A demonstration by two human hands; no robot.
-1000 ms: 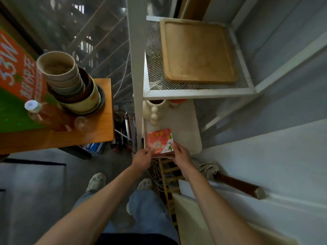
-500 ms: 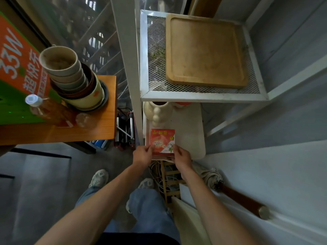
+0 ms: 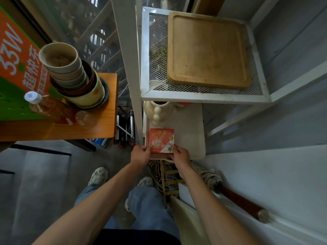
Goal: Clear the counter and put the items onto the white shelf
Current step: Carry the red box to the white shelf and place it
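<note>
I am holding the flat red printed cardboard packet by its near corners, left hand and right hand each pinching an edge, so it is settling square on the smooth lower tier of the white metal shelf, beside the glossy cream ceramic jug.

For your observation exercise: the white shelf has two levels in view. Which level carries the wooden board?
The upper mesh level carries the wooden board. The lower solid level has a cream jug and a red packet.
</note>
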